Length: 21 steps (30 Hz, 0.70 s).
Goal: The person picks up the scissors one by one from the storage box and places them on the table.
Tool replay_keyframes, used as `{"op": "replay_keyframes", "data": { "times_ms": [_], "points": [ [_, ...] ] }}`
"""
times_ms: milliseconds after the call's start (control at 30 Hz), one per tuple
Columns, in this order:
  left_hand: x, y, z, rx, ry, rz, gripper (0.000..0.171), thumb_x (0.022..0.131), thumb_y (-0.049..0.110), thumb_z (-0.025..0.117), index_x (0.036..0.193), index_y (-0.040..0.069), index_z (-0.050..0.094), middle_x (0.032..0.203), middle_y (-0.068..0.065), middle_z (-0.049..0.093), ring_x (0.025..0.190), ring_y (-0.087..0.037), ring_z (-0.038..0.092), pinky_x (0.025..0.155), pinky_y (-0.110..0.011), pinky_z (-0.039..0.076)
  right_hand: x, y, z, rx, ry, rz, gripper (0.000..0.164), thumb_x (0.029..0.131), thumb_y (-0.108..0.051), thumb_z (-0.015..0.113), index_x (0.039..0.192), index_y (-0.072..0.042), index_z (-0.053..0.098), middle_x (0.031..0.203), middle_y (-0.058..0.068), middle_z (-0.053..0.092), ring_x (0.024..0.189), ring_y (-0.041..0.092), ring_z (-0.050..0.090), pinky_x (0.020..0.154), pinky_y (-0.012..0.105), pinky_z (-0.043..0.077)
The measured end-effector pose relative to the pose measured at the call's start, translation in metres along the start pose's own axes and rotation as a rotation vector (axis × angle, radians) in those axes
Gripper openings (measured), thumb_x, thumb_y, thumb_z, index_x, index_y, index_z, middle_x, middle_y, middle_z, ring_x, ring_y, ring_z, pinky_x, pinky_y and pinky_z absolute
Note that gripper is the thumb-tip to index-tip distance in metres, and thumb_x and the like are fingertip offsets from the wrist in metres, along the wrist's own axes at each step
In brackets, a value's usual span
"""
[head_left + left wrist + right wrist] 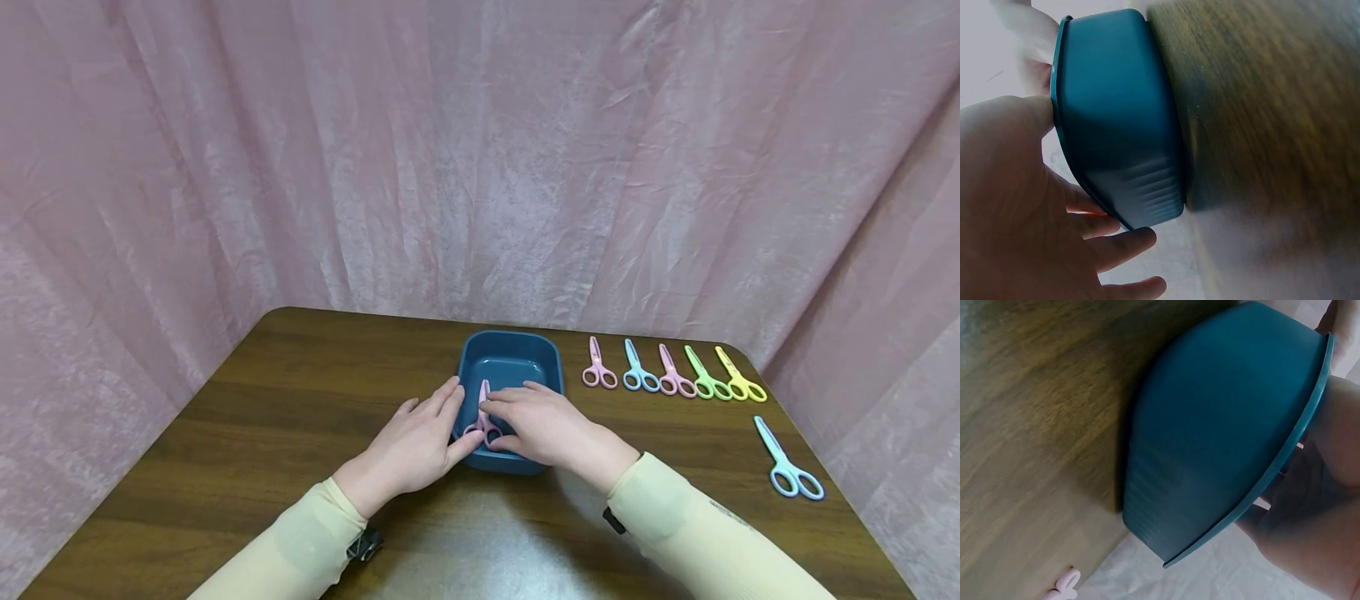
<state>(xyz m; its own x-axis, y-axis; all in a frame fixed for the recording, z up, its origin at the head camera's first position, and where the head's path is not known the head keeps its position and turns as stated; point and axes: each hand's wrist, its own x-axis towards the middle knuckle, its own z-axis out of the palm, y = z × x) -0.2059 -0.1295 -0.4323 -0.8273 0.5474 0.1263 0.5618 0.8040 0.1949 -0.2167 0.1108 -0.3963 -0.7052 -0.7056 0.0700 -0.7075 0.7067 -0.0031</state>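
Observation:
A dark blue tray point(551, 360) stands on the brown table. Pink scissors point(483, 419) lie in its near left corner, blades pointing away. My right hand point(542, 427) reaches over the tray's near rim and pinches the scissors between forefinger and thumb. My left hand point(417, 443) rests flat against the tray's left near edge, its fingers straight and its thumb by the scissors' handles. In the left wrist view, the left hand point(1016, 206) is spread beside the tray point(1116, 119). In the right wrist view, the right hand point(1325, 506) covers the rim of the tray point(1222, 425).
A row of scissors lies right of the tray: pink point(598, 367), blue point(638, 371), pink point(675, 377), green point(707, 379) and yellow point(741, 380). Light blue scissors point(787, 463) lie alone near the table's right edge. Pink curtains close off the back and sides.

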Motion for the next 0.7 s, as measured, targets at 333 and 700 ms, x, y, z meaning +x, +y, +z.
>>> {"op": "replay_keyframes", "data": {
  "times_ms": [333,700],
  "points": [
    [0.0,0.0,0.0,0.02,-0.012,0.001,0.089,0.114,0.068,0.039,0.168,-0.002,0.04,0.177,-0.02,0.032,0.16,-0.032,0.041,0.121,-0.068,0.04,0.008,0.001,0.003,0.026,-0.065,0.008,0.056,0.098,-0.036,0.087,0.146,-0.009,0.073,0.149,0.011,0.07,0.141,0.029,0.063,0.121,0.061,0.042],
    [-0.001,0.001,-0.002,-0.002,-0.017,-0.002,0.086,0.115,0.066,0.04,0.168,-0.002,0.041,0.178,-0.02,0.032,0.159,-0.032,0.042,0.121,-0.068,0.039,0.017,0.001,0.006,0.069,-0.094,-0.019,0.055,0.099,-0.035,0.086,0.145,-0.008,0.073,0.15,0.013,0.069,0.143,0.031,0.062,0.12,0.062,0.043]
  ]
}}
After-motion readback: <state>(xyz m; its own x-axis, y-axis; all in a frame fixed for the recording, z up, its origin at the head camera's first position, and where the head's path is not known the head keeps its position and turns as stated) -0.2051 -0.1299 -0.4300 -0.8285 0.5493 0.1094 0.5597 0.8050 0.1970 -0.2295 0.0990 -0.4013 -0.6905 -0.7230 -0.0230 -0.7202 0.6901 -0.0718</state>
